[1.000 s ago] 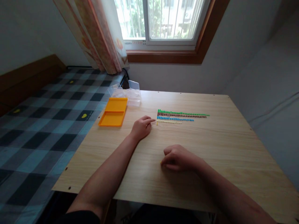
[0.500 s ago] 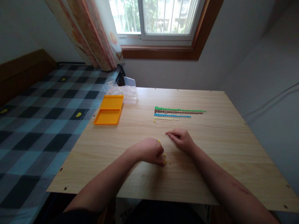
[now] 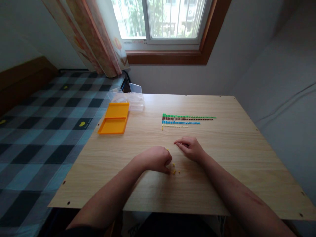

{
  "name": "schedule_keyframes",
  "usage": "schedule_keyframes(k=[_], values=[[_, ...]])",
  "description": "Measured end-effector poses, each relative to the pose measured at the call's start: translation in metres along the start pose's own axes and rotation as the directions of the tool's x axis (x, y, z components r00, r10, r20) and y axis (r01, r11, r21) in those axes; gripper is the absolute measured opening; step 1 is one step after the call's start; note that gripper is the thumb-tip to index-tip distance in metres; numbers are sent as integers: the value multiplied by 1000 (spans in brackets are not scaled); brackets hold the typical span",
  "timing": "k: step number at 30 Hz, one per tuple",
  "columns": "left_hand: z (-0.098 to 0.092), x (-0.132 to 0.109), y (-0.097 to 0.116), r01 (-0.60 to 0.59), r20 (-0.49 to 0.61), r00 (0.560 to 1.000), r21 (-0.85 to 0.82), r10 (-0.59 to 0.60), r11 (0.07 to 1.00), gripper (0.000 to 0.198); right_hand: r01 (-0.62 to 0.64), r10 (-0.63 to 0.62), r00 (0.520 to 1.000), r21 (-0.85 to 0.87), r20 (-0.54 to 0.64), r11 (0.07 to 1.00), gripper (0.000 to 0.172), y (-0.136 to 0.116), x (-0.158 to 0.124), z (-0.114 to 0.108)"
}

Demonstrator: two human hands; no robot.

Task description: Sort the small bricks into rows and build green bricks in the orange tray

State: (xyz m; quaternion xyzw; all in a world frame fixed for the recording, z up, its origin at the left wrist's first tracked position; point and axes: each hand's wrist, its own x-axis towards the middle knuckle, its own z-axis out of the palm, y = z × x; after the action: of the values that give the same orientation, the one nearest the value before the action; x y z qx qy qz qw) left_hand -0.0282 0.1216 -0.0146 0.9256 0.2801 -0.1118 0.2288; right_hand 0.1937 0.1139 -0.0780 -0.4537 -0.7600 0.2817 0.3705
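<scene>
Prob. at pick-up step, w/ left hand (image 3: 158,159) beside loose yellow pcs (image 3: 174,171) on near side of block rows (image 3: 183,118), right hand (image 3: 190,148) closer to same rows, can't tell either grip; next, pinch one pc w/o scattering others.

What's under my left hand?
The wooden table lies beneath the left hand, and a yellow piece peeks out at its far edge. Anything the palm covers can't be seen.

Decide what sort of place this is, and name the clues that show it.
Probably a bedroom in a home: a bed with a checked cover fills the left side, a flowered curtain hangs beside a window.
</scene>
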Motion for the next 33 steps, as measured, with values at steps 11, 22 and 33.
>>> schedule_keyframes(k=[11,22,33], values=[[0,-4,-50,3,-18,1000,-389,-11,921,17,122,-110,989,-124,100,985,16,-7,-1,5],[-4,-5,-69,88,-207,961,-397,-183,914,20,230,-186,967,-288,172,929,15,-10,2,20],[6,4,-87,199,-565,786,-153,-251,968,18,253,-117,953,-522,279,814,18,-24,20,20]])
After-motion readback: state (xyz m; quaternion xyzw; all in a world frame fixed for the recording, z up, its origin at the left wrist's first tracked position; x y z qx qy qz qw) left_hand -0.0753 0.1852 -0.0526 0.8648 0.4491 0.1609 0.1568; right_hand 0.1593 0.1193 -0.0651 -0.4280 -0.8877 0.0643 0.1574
